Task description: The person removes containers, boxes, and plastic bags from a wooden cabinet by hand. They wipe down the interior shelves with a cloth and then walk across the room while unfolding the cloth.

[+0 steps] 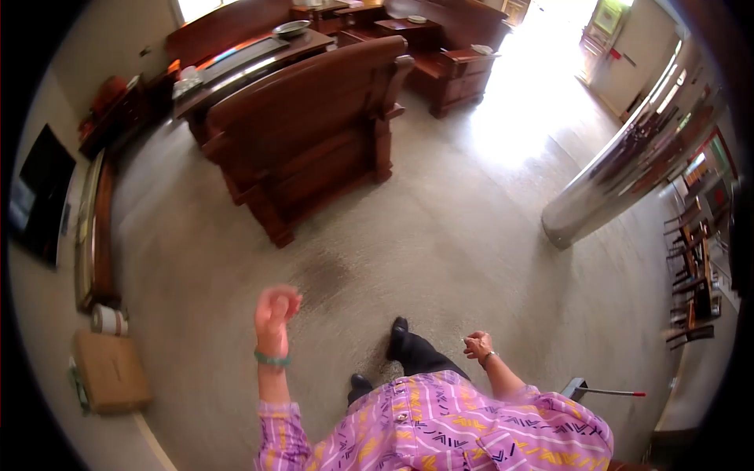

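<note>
My left hand is raised over the floor, with a green bangle at its wrist. Its fingers are loosely bent and a little blurred, and no object shows in them. Lower and to the right, my right hand hangs beside my dark trousers, with a band on its wrist. Its fingers are drawn together, and a tiny pale spot shows at their tips, too small to name. Neither hand touches any furniture. The grey floor lies beneath both, and a dark smudge marks it ahead of my left hand.
Ahead stands a wooden bench, its back towards me, by a long table. A shiny round pillar rises at right. Along the left wall sits a cardboard box. Wooden chairs line the far right. Bright light falls through a doorway.
</note>
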Available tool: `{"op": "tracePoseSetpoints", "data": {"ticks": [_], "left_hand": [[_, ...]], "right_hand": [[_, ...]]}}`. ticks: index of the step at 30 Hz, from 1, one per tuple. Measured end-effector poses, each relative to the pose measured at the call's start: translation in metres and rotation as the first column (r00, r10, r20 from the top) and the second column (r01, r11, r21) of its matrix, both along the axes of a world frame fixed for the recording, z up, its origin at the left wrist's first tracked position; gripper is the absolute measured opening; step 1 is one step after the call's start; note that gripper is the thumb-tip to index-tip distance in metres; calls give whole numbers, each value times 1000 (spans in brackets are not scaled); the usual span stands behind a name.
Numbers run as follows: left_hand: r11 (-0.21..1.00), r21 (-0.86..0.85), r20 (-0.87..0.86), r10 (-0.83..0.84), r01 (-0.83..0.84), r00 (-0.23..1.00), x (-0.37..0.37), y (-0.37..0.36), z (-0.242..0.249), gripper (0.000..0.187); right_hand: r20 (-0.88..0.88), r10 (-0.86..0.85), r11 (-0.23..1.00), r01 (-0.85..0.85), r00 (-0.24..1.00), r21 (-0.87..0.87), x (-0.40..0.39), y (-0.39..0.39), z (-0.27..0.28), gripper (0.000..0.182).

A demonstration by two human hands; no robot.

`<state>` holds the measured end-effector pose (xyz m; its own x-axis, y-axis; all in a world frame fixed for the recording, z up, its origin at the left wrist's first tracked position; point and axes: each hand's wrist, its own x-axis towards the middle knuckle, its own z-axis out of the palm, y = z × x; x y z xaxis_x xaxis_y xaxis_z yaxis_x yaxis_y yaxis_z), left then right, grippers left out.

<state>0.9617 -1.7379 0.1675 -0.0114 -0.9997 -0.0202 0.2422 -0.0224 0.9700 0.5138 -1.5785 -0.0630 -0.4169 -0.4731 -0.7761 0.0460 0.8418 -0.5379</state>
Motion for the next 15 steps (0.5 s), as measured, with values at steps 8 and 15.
{"op": "tracePoseSetpoints", "data": {"ticks": [8, 15], "left_hand": [[415, -601, 13, -849, 683, 528, -226, -168, 174, 64], [-166, -816, 120, -986, 554, -119, -371, -241, 252, 59]], "right_hand": [[62, -351, 937, 350, 934, 14, -74, -66, -20, 22], [63, -249, 926, 256, 967, -277, -126, -232, 6, 26]]}}
